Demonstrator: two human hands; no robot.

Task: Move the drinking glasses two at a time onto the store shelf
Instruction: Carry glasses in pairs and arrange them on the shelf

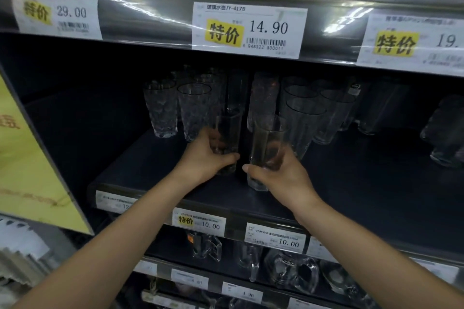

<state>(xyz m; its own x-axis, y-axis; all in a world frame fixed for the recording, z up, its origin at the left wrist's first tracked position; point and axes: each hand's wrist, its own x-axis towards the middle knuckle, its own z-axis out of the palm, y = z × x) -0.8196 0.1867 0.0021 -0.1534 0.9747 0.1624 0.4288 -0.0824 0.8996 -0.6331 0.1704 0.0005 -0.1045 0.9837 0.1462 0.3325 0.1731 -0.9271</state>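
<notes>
Two tall clear drinking glasses stand upright near the front of the dark store shelf [155,183]. My left hand [206,158] grips the left glass [228,128] around its lower half. My right hand [281,175] grips the right glass [268,138] near its base, thumb across the front. The right glass sits slightly nearer the shelf's front edge. Whether either base touches the shelf board is hard to tell. Both forearms reach up from below.
Several textured and smooth glasses [193,108] stand in rows behind the two held ones, more at the far right [444,133]. The shelf above [150,20] carries price tags and hangs low. A yellow sign [27,158] borders the left. Glass mugs [208,246] fill the lower shelf.
</notes>
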